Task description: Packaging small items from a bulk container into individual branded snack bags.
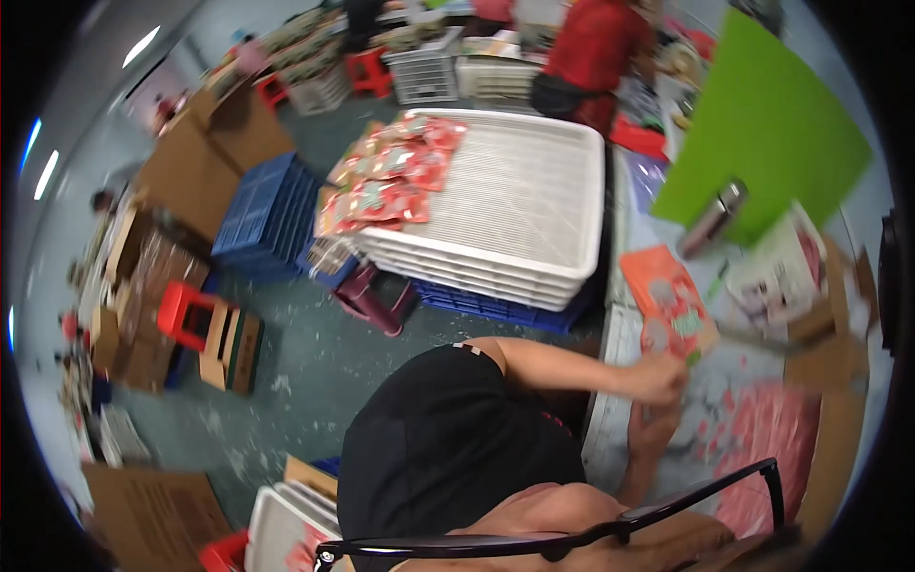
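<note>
My left hand [658,378] is closed in a fist over the work table, at the near end of an orange-red printed pouch [664,291]. Its fingers hide what they grip, if anything; a small green and beige bit shows beside the knuckles. Just below it is my right hand [654,424], blurred and partly covered by the left, so its fingers cannot be made out. Close by, a pile of pink-red plastic packaging [767,448] lies on the table.
A steel flask [715,217] stands before a green panel [762,133], near a white printed container [782,267]. Behind my left arm, stacked white trays [519,191] bear several red pouches [396,176]. Blue crates [267,214], a red stool [186,313] and cardboard boxes stand around; a person in red [599,52] works beyond.
</note>
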### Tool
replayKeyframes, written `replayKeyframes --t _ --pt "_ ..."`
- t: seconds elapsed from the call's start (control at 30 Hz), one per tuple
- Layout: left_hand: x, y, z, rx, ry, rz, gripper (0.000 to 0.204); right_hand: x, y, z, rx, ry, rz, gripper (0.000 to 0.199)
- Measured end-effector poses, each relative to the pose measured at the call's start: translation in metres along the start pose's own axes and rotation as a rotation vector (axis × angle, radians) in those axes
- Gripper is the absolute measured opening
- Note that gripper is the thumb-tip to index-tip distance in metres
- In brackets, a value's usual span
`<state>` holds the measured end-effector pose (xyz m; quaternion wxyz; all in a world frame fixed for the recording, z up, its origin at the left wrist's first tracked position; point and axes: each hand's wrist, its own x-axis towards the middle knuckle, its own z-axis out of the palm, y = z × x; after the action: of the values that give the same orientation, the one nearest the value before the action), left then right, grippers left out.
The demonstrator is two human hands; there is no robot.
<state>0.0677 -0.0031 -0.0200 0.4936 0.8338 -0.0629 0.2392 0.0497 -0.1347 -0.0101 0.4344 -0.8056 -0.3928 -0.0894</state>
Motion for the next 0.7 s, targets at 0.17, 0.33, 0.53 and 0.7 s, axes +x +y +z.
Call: replayKeyframes --t 0.17,0.33,0.53,0.7 --pt "-0.023 0.031 -0.021 0.297 -0.189 0.017 0.017 -0.025 0.069 0.017 0.433 -0.516 0.085 0.034" --pt "-0.02 0.043 -0.038 0.327 -0.443 -0.001 0.028 0.006 0.063 0.01 0.247 -0.794 -0.11 0.038" --pt "-0.015 0.0 -0.034 -0.496 -1.496 -0.141 0.093 -0.012 -0.018 -0.037 0.399 -0.796 0.125 0.039" --pt "-0.052 -0.014 -0.051 -0.921 -1.333 -0.53 0.078 -0.02 -0.012 -0.033 0.733 -0.84 0.387 0.036"
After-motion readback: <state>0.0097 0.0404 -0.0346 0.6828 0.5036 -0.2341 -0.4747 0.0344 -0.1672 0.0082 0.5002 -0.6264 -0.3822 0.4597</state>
